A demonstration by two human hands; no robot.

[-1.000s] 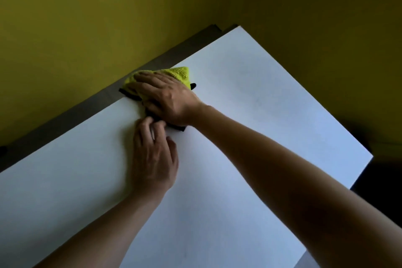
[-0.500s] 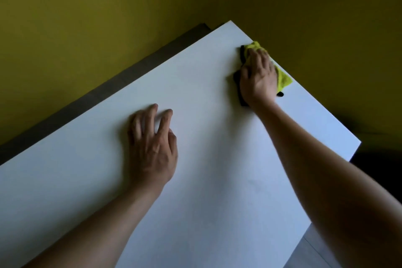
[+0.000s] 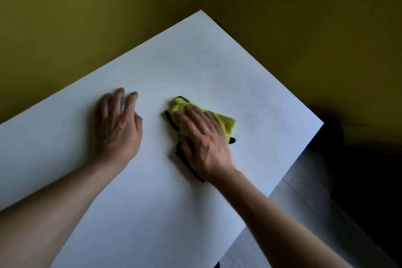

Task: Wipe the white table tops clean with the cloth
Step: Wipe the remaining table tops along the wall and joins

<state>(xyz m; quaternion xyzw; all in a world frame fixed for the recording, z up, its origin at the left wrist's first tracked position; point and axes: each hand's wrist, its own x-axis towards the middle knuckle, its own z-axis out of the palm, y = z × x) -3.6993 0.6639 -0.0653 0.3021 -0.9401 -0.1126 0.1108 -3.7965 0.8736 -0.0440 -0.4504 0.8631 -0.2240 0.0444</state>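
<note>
A white table top (image 3: 217, 67) fills the middle of the head view, turned at an angle. My right hand (image 3: 204, 143) lies flat on a yellow cloth with a black edge (image 3: 226, 123) and presses it onto the table near the middle; the hand is blurred. Most of the cloth is hidden under the palm. My left hand (image 3: 119, 124) rests flat on the bare table to the left of the cloth, fingers slightly apart, holding nothing. Faint smears show on the surface beyond the cloth.
Yellow-green walls (image 3: 108, 17) meet in a corner behind the table's far corner. The table's right edge (image 3: 304, 150) drops to a grey floor (image 3: 304, 213), with a dark area (image 3: 369, 180) further right.
My right hand has swept the cloth from the far left edge to the far right edge, then back toward the middle, nearer to me. My left hand stayed flat on the table.
</note>
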